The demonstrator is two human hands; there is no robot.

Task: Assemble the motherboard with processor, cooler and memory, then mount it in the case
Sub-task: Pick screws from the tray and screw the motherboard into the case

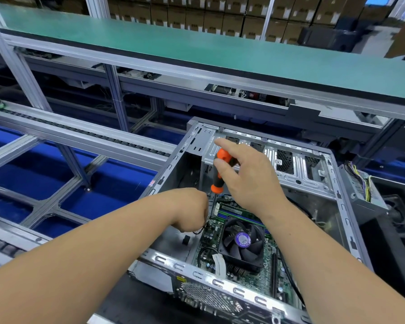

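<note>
While right fingers (pixel 220 163) grip the screwdriver (pixel 220 170) (upright), left fingers (pixel 202 206) curl beside it.

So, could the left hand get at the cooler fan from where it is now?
Probably yes. The left hand sits at the motherboard's edge inside the open case, just beside the cooler fan. Nothing covers the fan; the right hand with the screwdriver is higher up.

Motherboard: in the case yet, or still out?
In. The motherboard lies flat inside the case, its walls round it, fan on top.
</note>
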